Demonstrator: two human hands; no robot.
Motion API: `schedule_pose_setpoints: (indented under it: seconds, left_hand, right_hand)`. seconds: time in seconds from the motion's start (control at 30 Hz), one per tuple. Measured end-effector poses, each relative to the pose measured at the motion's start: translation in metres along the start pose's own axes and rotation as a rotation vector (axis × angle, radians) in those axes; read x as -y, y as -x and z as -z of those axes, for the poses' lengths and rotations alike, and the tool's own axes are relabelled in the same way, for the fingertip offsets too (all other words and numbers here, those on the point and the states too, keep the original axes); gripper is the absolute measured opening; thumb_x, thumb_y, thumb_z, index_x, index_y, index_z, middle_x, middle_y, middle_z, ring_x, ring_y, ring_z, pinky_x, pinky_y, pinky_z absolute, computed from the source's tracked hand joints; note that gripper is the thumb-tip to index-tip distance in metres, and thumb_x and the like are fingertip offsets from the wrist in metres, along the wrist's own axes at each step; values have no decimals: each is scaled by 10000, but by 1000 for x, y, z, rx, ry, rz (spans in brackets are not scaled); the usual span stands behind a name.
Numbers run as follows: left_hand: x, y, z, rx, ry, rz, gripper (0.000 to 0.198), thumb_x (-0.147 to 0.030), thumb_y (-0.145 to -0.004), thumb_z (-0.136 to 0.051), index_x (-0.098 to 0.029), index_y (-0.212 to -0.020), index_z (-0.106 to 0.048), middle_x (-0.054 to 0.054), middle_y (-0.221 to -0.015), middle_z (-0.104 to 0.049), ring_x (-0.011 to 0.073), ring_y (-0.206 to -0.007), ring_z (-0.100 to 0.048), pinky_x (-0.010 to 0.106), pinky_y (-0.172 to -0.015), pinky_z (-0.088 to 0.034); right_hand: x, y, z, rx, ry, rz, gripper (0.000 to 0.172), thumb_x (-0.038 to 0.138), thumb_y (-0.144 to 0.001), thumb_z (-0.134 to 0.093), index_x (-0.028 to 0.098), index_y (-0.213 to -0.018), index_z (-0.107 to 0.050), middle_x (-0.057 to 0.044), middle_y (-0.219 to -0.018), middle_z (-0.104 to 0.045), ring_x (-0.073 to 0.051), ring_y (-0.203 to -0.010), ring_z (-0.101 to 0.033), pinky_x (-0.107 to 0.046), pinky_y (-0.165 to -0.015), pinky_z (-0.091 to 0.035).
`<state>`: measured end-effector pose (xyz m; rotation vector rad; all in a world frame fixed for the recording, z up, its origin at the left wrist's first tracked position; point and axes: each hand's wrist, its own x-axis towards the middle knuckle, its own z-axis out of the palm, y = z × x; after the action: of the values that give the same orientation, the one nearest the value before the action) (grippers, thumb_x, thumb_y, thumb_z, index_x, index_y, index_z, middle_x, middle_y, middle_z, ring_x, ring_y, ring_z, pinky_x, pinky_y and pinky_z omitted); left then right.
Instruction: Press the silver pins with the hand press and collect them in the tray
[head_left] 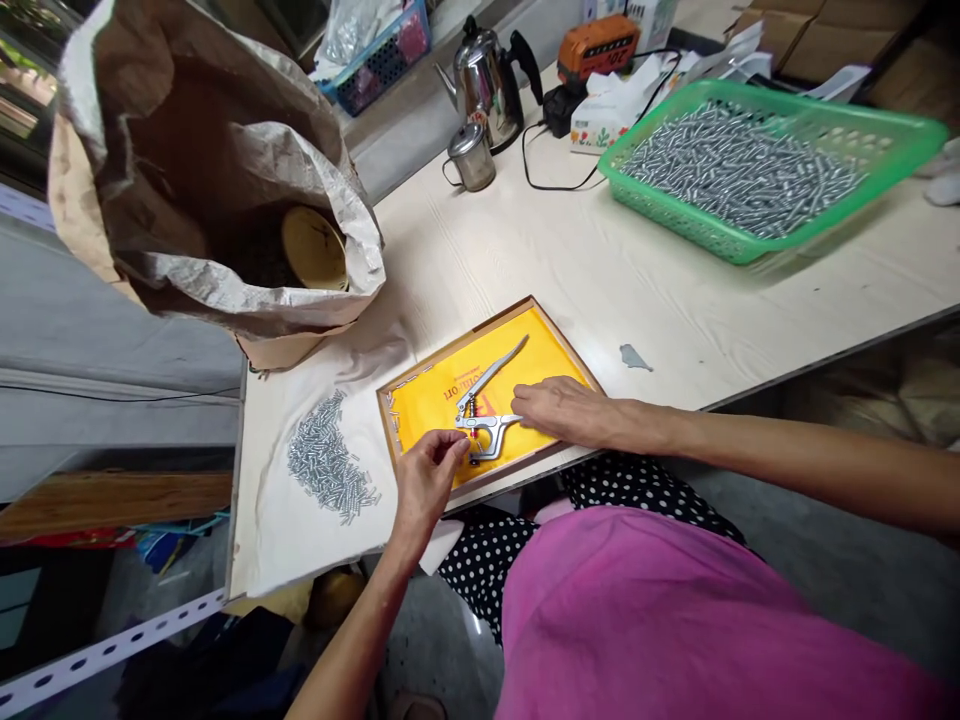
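Observation:
A silver hand press tool (491,425) with a long lever lies over a yellow sheet (427,400) in a shallow brown tray (450,350). My right hand (559,408) is closed round the end of the tool's lower handle, at the tray's right side. At the tool's jaw, my left hand (431,470) has thumb and forefinger pinched together; what they hold is too small to name. Left of the tray is a pile of small metal pins (326,460). A few similar pieces (394,410) lie along the tray's left edge.
A green basket (675,225) full of metal pieces stands at the back right. A large paper sack (255,345) with a yellow bowl (311,250) inside is at the left. Behind are a metal cup (472,160), kettle (487,85), tissue pack (600,115) and cable (559,188).

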<state>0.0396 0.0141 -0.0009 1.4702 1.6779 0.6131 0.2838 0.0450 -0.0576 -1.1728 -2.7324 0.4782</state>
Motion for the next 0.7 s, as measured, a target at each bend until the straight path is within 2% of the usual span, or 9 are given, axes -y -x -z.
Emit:
schedule_pose_setpoints:
  seconds: [0.1, 0.27, 0.4, 0.47, 0.57, 0.63, 0.7]
  left_hand:
    - [0, -4, -4, 53, 29, -32, 307, -471, -789, -722, -171, -856, -700, 58, -813, -743, 180, -734, -672, 278, -697, -516]
    - [2, -8, -9, 132, 66, -85, 268, -458, -877, -634, -193, -903, -608, 79, -860, -757, 200, -813, -704, 311, -768, -535]
    - [6, -6, -11, 247, -130, -166, 187, -398, -921, -566, -217, -905, -609, 69, -902, -755, 213, -848, -709, 327, -778, -530]
    - [12, -4, -4, 207, -323, -240, 159, -358, -925, -550, -225, -888, -629, 63, -891, -742, 223, -831, -691, 343, -768, -520]
    - [24, 1, 14, 14, -521, -315, 147, -319, -910, -556, -224, -862, -657, 74, -877, -718, 244, -839, -672, 366, -765, -520]
    - [29, 3, 20, -81, -518, -322, 150, -316, -908, -572, -216, -856, -671, 76, -880, -714, 235, -822, -675, 356, -748, -531]
    - [29, 2, 17, -104, -460, -318, 156, -318, -920, -585, -206, -870, -683, 71, -882, -721, 215, -789, -681, 334, -722, -539]
  right_hand:
    - [-5, 1, 10, -78, 83, 29, 221, 97, -995, -431, 167, -949, -635, -62, -907, -648, -162, -740, -508, -328, -603, -260]
    - [-23, 20, 30, -252, 206, 32, 254, 63, -987, -419, 174, -898, -629, -64, -858, -644, -179, -779, -509, -337, -619, -279]
    - [-34, 34, 37, -316, 240, -39, 257, 75, -996, -427, 182, -868, -623, -57, -848, -640, -176, -770, -499, -330, -607, -271]
    - [-36, 36, 37, -322, 242, -70, 264, 76, -998, -424, 184, -863, -623, -56, -850, -638, -174, -768, -499, -329, -592, -257]
    - [-31, 33, 35, -289, 223, -69, 257, 81, -1004, -419, 184, -892, -626, -57, -857, -638, -177, -784, -505, -327, -574, -235]
    - [-25, 28, 31, -257, 204, -57, 251, 85, -1008, -417, 183, -912, -626, -61, -876, -643, -179, -794, -504, -331, -569, -219]
    - [-19, 21, 24, -224, 183, -58, 247, 87, -1010, -413, 182, -931, -627, -69, -908, -651, -181, -806, -504, -335, -565, -199]
